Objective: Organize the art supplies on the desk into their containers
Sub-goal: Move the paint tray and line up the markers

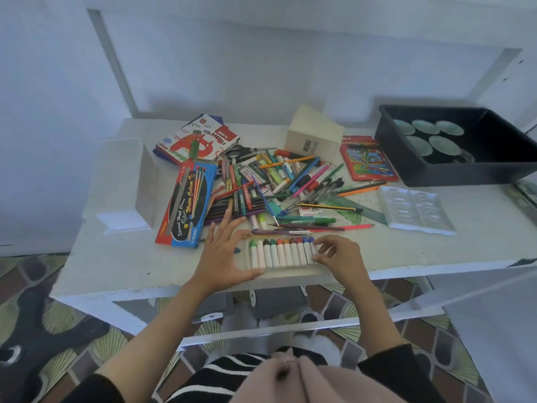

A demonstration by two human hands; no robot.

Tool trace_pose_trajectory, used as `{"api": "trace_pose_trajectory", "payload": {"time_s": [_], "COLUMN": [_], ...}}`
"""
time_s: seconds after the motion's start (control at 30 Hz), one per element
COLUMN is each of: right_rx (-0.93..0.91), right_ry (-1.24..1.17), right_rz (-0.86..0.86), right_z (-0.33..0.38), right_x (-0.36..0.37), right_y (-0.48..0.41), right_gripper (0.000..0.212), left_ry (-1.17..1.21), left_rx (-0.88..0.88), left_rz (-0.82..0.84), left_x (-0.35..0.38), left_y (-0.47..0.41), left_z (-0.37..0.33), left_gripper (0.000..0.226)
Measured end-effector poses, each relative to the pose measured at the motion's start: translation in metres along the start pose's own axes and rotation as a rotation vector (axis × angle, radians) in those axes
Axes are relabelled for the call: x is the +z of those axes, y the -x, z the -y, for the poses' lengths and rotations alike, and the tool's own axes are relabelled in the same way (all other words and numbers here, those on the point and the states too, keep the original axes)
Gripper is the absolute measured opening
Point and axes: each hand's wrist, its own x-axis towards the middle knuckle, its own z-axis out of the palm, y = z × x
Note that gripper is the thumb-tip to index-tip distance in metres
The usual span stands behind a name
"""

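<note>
- Printed on the flat box (pixel 200 139) at the far side of the tabletop (pixel 130 263): "OIL PASTELS" and "DIY".
- Written on the red and blue box (pixel 187 205) left of the pile: "Special High Class", "Water Colour", "12 COLOURS", and on the edge "NIKKI".
- On the red pencil box (pixel 367 158) just beside the black bin (pixel 453 175): lettering too blurred to read.
- On the cream carton (pixel 313 135): only a barcode label.
- At the near edge, in front of the pile of pens and pencils (pixel 284 184): the pastel tray (pixel 290 270), with one row of paper-wrapped pastels, coloured tips pointing away.
- Left hand (pixel 223 254) at the tray's left end: fingers straight and spread, released, thumb along the near edge, forefinger at the far corner.
- Right hand (pixel 340 257) at the right end: fingers curled, grasping the tray end by the last pastel, between thumb and fingertips.
</note>
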Motion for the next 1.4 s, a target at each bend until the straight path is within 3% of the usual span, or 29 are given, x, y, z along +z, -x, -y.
{"api": "trace_pose_trajectory", "payload": {"time_s": [0.3, 0.43, 0.9, 1.17, 1.4], "right_rx": [-0.03, -0.092, -0.465, -0.484, -0.72], "right_ry": [0.022, 0.162, 0.574, 0.83, 0.972], "right_rz": [0.05, 0.033, 0.14, 0.249, 0.251], "right_z": [0.0, 0.004, 0.067, 0.088, 0.086], "right_x": [-0.005, -0.007, 0.023, 0.037, 0.034], "right_y": [-0.007, -0.026, -0.148, -0.183, -0.186], "right_gripper": [0.02, 0.006, 0.023, 0.011, 0.009], "left_ry": [0.0, -0.005, -0.045, -0.082, -0.08], "left_rx": [0.002, -0.006, -0.054, -0.065, -0.067], "left_rz": [-0.006, -0.005, 0.015, 0.03, 0.021], "left_x": [-0.001, 0.0, 0.002, 0.002, 0.002], "left_y": [0.0, 0.0, 0.002, 0.001, 0.001], "left_z": [-0.001, -0.001, -0.002, -0.007, -0.008], "left_gripper": [0.074, 0.073, 0.076, 0.077, 0.078]}}
